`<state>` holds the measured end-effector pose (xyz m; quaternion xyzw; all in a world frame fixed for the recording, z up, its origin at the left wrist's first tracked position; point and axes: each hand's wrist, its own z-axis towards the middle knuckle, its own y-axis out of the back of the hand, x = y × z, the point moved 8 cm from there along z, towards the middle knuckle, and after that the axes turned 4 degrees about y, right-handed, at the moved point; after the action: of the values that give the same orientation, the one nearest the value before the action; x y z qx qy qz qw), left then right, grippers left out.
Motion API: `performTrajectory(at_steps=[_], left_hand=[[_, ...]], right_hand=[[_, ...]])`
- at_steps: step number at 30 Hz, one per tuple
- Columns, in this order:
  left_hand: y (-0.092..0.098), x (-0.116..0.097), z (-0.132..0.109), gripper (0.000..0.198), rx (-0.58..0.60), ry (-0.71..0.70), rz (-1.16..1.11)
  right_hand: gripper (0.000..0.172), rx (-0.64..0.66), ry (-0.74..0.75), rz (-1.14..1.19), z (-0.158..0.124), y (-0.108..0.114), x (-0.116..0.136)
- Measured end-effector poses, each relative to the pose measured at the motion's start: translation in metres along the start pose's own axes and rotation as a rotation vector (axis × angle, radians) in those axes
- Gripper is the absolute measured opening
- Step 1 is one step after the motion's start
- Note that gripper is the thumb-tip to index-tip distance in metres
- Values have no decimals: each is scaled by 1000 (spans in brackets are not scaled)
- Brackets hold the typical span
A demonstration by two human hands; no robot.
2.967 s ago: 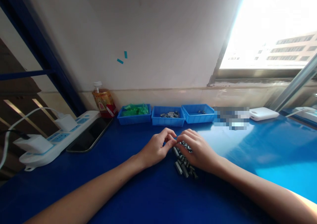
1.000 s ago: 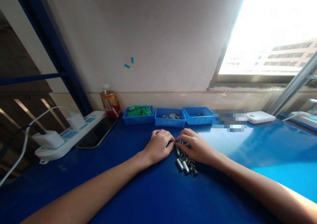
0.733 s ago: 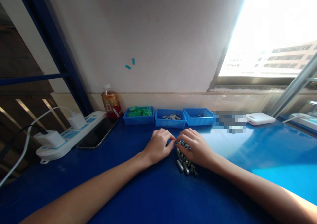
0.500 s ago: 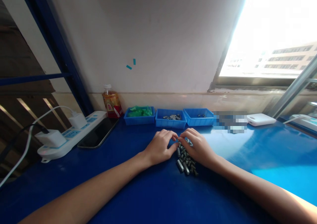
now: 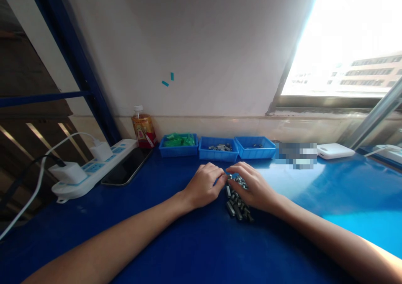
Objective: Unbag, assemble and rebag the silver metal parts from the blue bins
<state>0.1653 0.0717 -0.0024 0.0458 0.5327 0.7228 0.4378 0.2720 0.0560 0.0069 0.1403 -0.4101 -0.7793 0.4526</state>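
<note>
Left bare hand: heap of silver-grey metal hexagonal rods and smaller pieces at its four o'clock; I cannot tell what its pinched fingertips hold, if anything; knuckles up. Right bare hand: heap at eight o'clock, partly hidden beneath; fingers arched, grasp equally unclear.

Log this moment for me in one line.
left hand: beside metal parts, grip unclear | right hand: arched over metal parts, grip unclear | surface: blue table | blue bins: three, row beyond hands
</note>
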Motion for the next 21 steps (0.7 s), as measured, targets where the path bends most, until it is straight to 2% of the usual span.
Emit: performTrajectory(at_steps=[6, 9, 11, 13, 15, 18, 21], left_hand=[[-2, -3, -1, 36, 55, -25, -14], [-5, 1, -1, 32, 67, 11, -26], [-9, 2, -1, 25, 82, 19, -7], [-14, 3, -1, 23, 105, 14, 22], [-16, 5, -1, 21, 120, 15, 45], [-17, 7, -1, 12, 126, 33, 65], [-17, 6, -1, 12, 121, 27, 72]], right_hand=[[10, -32, 121, -36, 1, 2, 10], [12, -111, 114, -153, 5, 18, -6], [16, -205, -20, -287, 4, 37, -36], [26, -298, -258, -411, -4, 58, -74], [35, -287, -393, -475, -13, 66, -99], [30, -187, -375, -419, -18, 53, -98], [23, -41, -257, -230, -13, 19, -65]])
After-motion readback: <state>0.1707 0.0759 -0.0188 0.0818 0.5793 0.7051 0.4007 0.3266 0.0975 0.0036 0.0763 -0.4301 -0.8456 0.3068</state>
